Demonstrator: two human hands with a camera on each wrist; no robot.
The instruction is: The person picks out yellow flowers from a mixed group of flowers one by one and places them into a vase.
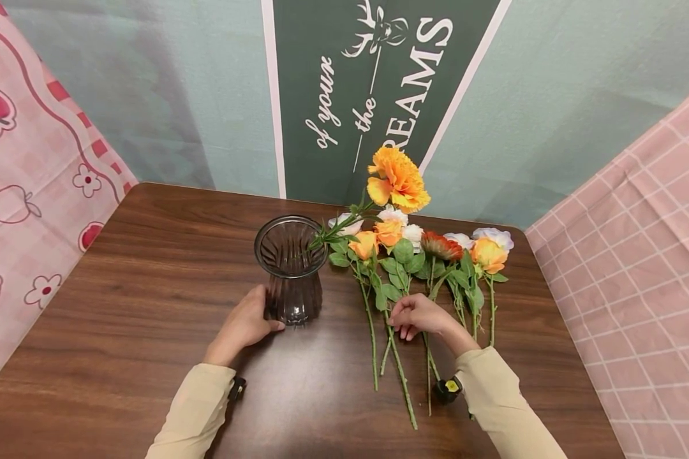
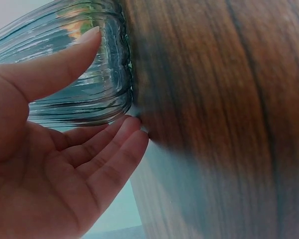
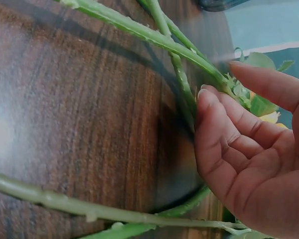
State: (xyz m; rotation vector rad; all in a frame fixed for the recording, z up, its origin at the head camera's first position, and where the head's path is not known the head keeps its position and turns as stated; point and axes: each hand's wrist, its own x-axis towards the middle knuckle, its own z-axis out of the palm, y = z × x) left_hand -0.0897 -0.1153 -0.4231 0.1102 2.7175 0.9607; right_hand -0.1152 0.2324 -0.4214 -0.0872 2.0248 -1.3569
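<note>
A clear, dark-tinted ribbed glass vase (image 1: 295, 296) stands upright on the table. My left hand (image 1: 247, 325) holds its lower left side, the thumb lying along the glass (image 2: 55, 107) and the fingers round the other side. An orange carnation (image 1: 399, 180) stands in the vase, leaning right over its rim. My right hand (image 1: 422, 315) is over the stems of the flowers lying right of the vase, thumb and fingertips apart on either side of a green stem (image 3: 154, 40). Its fingers (image 3: 214, 134) are loosely bent, close to that stem.
Beside the vase lie orange roses (image 1: 364, 245), a rust-red flower (image 1: 442, 246) and a yellow-orange rose (image 1: 489, 255), with pale blooms among them. Their stems cross and point toward me on the wooden table (image 1: 120, 306). Fabric-covered walls (image 1: 149, 95) stand behind and at both sides.
</note>
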